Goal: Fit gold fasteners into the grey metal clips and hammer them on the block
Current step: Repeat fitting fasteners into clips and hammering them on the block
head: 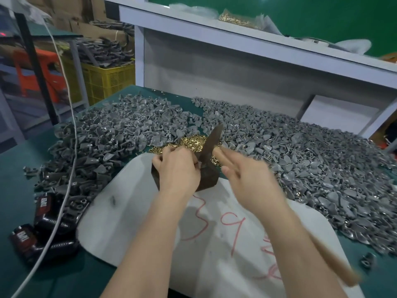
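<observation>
Left hand (178,168): lying over the top of the metal block (209,177), thumb reaching down the block's left side, fingers curling over its far edge. Anything pinched under the fingers is hidden, so I cannot tell whether the hand is gripping the block or a part on it.
Right hand (253,181): clenching the wooden handle of the hammer (211,140). This hand is showing motion blur.
Hammer: its dark head is standing raised and tilted just beyond the block's right end, close to the left fingertips. The handle's free end is projecting past the right forearm toward the near right.
Metal block: dark, sitting on the far edge of a white board (133,211) that is bearing red handwriting.
Gold fasteners (193,141): lying in a loose heap on the green workbench (19,190), directly behind the block and partly behind the hammer head.
Grey clips, left heap (120,134): spreading across the bench to the left of the fasteners.
Grey clips, right heap (300,151): covering the bench to the right, running up to the white board's edge.
White cable (72,147): trailing over the left heap toward the near left corner.
Black battery-like packs (45,211): lying beside the board's left edge, under the cable.
Shelf (214,24): carrying a clear bag of gold parts (238,20).
</observation>
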